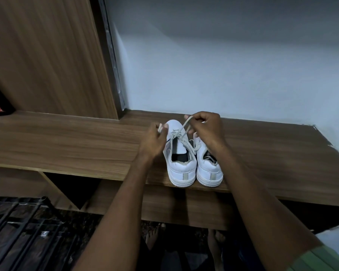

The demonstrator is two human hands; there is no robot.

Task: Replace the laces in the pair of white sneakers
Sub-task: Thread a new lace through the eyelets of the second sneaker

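Two white sneakers stand side by side on a wooden shelf (67,141), heels toward me. The left sneaker (179,155) has a pale lace (181,133) threaded only near the toe, and its tongue lies open. My left hand (155,141) pinches one end of that lace beside the toe. My right hand (205,128) pinches the other end, lifted above the toe. The right sneaker (208,167) sits partly under my right wrist, and its front is hidden.
A tall wooden cabinet panel (47,55) rises at the left and a pale wall (223,65) stands behind the shelf. A black metal rack (24,227) stands on the floor at the lower left. My bare feet (153,237) show below the shelf.
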